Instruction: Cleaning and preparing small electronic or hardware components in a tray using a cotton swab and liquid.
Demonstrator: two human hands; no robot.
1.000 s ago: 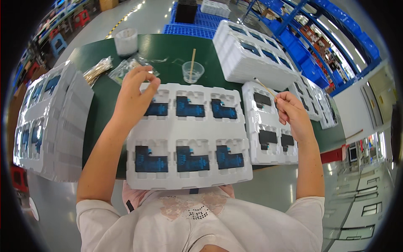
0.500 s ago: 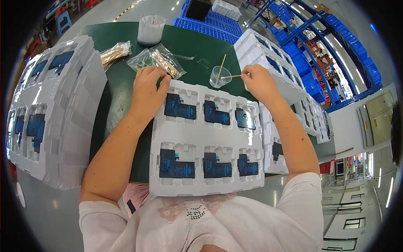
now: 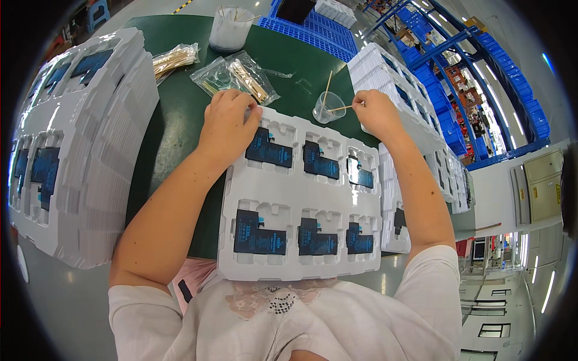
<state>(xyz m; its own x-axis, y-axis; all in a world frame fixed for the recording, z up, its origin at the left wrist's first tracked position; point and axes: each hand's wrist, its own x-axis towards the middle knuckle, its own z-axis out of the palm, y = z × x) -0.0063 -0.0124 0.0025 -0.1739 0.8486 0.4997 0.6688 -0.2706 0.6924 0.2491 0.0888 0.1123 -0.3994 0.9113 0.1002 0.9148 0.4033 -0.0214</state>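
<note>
A white plastic tray (image 3: 289, 192) lies before me, with several black L-shaped phone batteries (image 3: 260, 233) in its pockets. My left hand (image 3: 232, 123) is closed at the tray's far left corner, thumb and fingers gripping the edge; its fingertips are partly hidden. Beyond the far right corner, my right hand (image 3: 379, 111) pinches a thin wooden swab stick (image 3: 344, 108). The stick's other end is inside a small clear plastic cup (image 3: 329, 114). A second stick (image 3: 327, 85) leans upright in that cup.
Tall stacks of similar filled trays stand at the left (image 3: 90, 150) and right (image 3: 394, 78). On the green table (image 3: 171, 138) are an opened clear bag of swabs (image 3: 238, 75), another swab bundle (image 3: 176, 59) and a white tub (image 3: 230, 31) with sticks.
The whole view has shifted slightly, moving the table items right in the picture. Both hands keep nearly the same places, at the tray corner and beside the cup.
</note>
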